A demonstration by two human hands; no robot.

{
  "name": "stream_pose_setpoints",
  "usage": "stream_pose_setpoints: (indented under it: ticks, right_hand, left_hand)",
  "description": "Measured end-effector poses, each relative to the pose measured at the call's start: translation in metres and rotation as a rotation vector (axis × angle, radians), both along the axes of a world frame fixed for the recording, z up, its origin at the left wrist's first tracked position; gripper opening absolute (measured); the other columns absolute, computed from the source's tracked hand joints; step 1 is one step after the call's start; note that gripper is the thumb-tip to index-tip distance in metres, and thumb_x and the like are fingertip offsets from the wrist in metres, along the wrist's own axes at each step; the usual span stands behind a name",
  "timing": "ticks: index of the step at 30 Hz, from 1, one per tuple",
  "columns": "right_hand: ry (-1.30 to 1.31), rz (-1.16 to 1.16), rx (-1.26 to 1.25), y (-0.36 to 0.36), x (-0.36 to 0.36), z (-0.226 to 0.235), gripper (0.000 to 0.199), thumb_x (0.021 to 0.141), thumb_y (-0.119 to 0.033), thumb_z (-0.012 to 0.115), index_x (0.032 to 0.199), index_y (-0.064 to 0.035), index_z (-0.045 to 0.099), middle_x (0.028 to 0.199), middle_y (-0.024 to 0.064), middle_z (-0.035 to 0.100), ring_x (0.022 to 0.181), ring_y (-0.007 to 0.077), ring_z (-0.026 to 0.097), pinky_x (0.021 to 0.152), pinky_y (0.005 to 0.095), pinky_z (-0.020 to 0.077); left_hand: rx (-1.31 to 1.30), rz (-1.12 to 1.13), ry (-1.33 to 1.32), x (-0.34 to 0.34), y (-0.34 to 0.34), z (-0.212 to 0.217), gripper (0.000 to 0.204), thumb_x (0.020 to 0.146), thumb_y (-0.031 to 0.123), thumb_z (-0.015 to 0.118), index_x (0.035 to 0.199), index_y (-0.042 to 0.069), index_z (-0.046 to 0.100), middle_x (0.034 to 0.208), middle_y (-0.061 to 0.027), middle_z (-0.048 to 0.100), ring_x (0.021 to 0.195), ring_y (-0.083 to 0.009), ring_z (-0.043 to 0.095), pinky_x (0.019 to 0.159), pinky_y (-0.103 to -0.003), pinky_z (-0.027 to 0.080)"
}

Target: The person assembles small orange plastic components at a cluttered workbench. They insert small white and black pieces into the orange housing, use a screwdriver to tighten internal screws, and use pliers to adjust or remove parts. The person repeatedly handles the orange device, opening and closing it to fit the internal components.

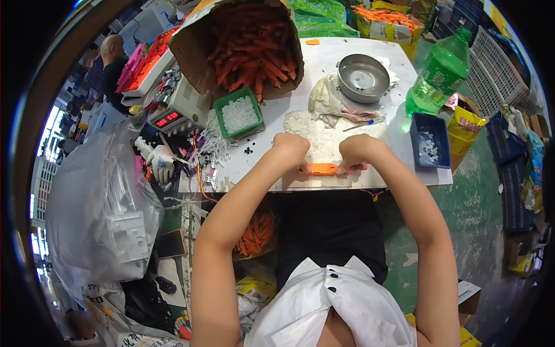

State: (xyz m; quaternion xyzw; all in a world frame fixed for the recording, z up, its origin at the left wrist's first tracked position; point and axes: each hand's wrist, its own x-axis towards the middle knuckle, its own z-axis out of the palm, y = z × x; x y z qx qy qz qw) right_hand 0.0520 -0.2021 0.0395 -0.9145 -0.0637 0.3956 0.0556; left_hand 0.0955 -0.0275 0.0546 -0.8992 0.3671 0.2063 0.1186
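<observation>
Over on the left, a grey metal box with a red-lit display [191, 103], and next along, a green rectangular plastic tray [245, 132] of small whitish pieces. Now the left hand [293, 149], fingers gripping one end of a slim orange plastic piece [324, 169] near the white table's [326, 63] front edge; the right hand [355, 151] grips its other end! Beyond, a round metal bowl [364, 98]; farther right, a dark-blue rectangular tray [432, 121] and a green plastic bottle [445, 69].
</observation>
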Motion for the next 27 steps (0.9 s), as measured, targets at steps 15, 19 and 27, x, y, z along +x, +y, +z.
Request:
stream_pose_setpoints:
  ticks: [15, 19, 27]
  right_hand:
    - [-0.381, 0.039, -0.128, 0.019, -0.012, -0.010, 0.038, 0.059, -0.037, 0.085, 0.081, -0.0073, 0.074, 0.081, 0.0092, 0.071, 0.083, 0.0240, 0.070, 0.065, 0.0362, 0.0527]
    - [-0.465, -0.045, -0.114, 0.015, -0.019, -0.011, 0.036, 0.061, -0.039, 0.083, 0.071, -0.0066, 0.071, 0.069, 0.0078, 0.068, 0.072, 0.0248, 0.068, 0.063, 0.0377, 0.0523]
    - [-0.509, -0.155, -0.114, 0.012, -0.026, -0.019, 0.033, 0.064, -0.040, 0.081, 0.058, -0.0096, 0.068, 0.055, 0.0024, 0.064, 0.052, 0.0190, 0.064, 0.057, 0.0333, 0.0502]
  left_hand:
    - [-0.062, 0.089, 0.157, 0.008, 0.006, -0.010, 0.032, 0.070, 0.036, 0.079, 0.071, 0.008, 0.064, 0.061, -0.0030, 0.065, 0.064, -0.0190, 0.067, 0.059, -0.036, 0.049]
    - [-0.036, 0.010, 0.001, 0.007, -0.002, -0.018, 0.032, 0.068, 0.037, 0.081, 0.074, 0.008, 0.068, 0.063, -0.0019, 0.067, 0.066, -0.0187, 0.067, 0.059, -0.035, 0.049]
    - [-0.085, 0.149, 0.110, -0.004, 0.006, -0.007, 0.032, 0.073, 0.038, 0.078, 0.073, 0.008, 0.070, 0.067, -0.0013, 0.069, 0.066, -0.0171, 0.068, 0.062, -0.035, 0.050]
